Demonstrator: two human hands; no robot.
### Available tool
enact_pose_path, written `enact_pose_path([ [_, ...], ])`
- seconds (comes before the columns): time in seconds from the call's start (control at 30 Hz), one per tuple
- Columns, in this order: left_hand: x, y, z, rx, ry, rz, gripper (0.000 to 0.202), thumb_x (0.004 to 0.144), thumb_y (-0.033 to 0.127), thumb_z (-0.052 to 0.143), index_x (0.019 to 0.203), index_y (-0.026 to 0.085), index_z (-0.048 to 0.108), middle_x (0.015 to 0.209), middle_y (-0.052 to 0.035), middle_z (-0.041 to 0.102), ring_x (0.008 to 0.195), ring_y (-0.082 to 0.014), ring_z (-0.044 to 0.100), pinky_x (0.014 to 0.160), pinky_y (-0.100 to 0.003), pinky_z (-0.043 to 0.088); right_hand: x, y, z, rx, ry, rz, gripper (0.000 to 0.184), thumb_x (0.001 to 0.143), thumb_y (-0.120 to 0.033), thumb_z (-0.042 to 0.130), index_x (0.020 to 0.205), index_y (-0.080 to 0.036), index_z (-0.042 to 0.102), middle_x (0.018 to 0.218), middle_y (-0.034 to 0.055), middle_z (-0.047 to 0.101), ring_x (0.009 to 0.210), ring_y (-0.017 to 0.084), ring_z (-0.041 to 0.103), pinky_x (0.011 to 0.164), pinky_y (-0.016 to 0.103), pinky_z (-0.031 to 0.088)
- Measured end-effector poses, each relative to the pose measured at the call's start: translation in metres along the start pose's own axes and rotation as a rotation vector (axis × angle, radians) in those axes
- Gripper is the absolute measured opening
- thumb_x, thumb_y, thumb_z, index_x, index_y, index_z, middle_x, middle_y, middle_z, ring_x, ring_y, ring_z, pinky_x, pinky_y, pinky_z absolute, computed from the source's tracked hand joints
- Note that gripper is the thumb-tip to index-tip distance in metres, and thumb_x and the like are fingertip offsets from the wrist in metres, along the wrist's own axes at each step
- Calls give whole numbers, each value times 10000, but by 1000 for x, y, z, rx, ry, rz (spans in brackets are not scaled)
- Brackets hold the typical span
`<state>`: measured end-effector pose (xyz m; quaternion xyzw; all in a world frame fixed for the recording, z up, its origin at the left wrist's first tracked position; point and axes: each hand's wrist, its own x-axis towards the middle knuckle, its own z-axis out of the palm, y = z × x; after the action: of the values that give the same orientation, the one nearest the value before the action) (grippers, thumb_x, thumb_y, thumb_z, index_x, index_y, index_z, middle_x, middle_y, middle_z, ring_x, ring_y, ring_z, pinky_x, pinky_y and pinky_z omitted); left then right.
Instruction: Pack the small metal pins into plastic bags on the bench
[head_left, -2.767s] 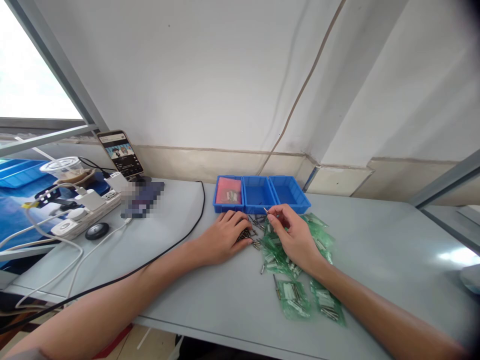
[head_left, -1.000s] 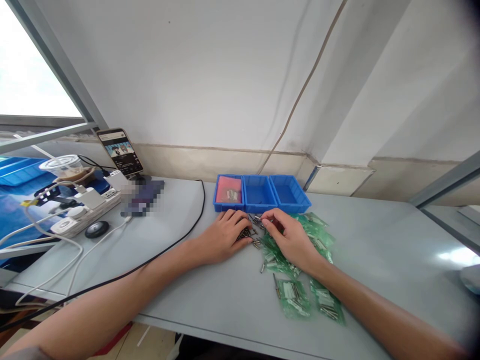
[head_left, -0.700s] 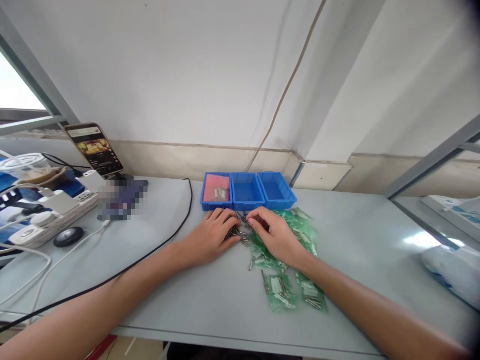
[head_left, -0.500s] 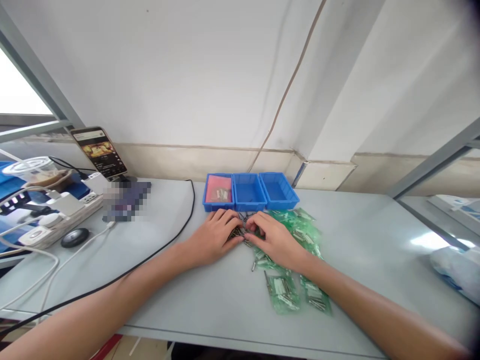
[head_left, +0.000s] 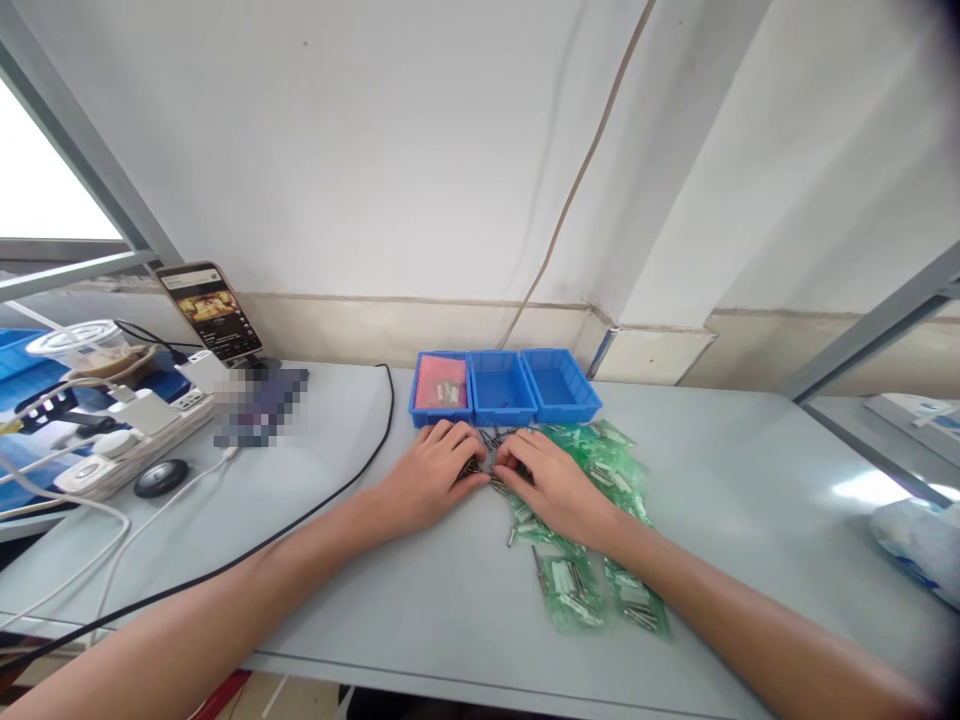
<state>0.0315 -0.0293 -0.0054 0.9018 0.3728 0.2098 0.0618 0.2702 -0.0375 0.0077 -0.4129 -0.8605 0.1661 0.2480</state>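
Small dark metal pins (head_left: 496, 484) lie in a loose heap between my two hands, just in front of the blue bins. My left hand (head_left: 435, 475) rests palm down, its fingers and thumb curled around part of the heap. On the other side, my right hand (head_left: 551, 485) has bent fingers with the thumb below, gathered on some pins; its palm side is mostly hidden. Beside and under my right forearm lie green plastic bags (head_left: 571, 592) holding silvery pin-like parts. More loose pins (head_left: 491, 437) show between my fingertips and the bins.
Three blue bins stand by the wall: the left bin (head_left: 412, 403) holds a pink packet (head_left: 439, 378), beside the middle bin (head_left: 502, 413) and right bin (head_left: 568, 411). Leftward are a phone (head_left: 210, 310), a power strip (head_left: 90, 475), a mouse (head_left: 160, 478) and a black cable (head_left: 330, 492).
My right fingers and thumb have shifted slightly at the heap's edge. My left hand stays in nearly the same place. The whole view has moved a little.
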Motion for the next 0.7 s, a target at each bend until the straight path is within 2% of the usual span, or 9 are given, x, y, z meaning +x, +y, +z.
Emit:
enact_pose_path([
  [0.1, 0, 0, 0, -2, 6, -3, 194, 1095, 414, 560, 1086, 225, 602, 1156, -56, 647, 1037, -248, 549, 924, -401, 452, 0, 1, 0, -6, -8, 5, 104, 1036, -257, 660, 951, -250, 599, 969, 32, 666, 936, 245, 591, 830, 380, 481],
  [0.33, 0, 1, -1, 11, 10, -11, 179, 1096, 392, 562, 1081, 220, 610, 1146, -59, 640, 1035, -248, 538, 923, -400, 454, 0, 4, 1, -26, -14, -13, 134, 1026, -250, 676, 928, -244, 585, 958, 30, 646, 928, 240, 577, 821, 373, 478],
  [0.53, 1, 1, -1, 5, 22, -1, 156, 1103, 354, 544, 1071, 229, 633, 1123, -52, 643, 1024, -239, 541, 917, -395, 461, -2, 3, 0, 18, 12, -25, 124, 1060, -205, 588, 945, -252, 584, 1001, 38, 648, 976, 244, 608, 856, 374, 495],
  [0.7, 1, 3, -2, -1, 22, -4, 142, 1095, 350, 561, 1061, 228, 625, 1124, -52, 641, 1027, -243, 540, 920, -394, 459, -2, 1, -1, 94, 82, 58, 145, 1105, -237, 471, 1021, -261, 587, 1034, 41, 621, 921, 219, 618, 837, 360, 504],
])
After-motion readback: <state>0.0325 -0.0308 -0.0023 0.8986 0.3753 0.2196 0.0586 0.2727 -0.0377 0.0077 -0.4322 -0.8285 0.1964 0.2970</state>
